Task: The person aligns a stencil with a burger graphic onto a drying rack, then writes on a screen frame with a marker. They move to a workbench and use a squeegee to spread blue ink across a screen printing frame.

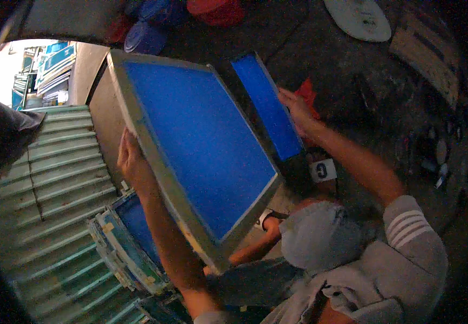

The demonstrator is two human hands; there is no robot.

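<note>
A large frame (123,102) with a flat blue screen and pale worn edges tilts across the middle. My left hand (131,159) grips its left edge, fingers bent around the rim. To the right, a narrow blue panel (269,108) with a thin light edge stands apart from the large frame. My right hand (297,110) is closed on its right edge; some fingers are hidden. A co-worker in a grey cap (320,235) is close in at lower right. That person's forearm (253,245) reaches toward the large frame's lower corner; the hand is mostly covered.
Several similar frames (107,237) lean in a stack at lower left, on green corrugated sheeting (61,183). A dark garment (7,129) juts in at far left. Red and blue tubs (145,38) stand at the top. A white oval lid (360,19) and cardboard (425,62) lie at upper right.
</note>
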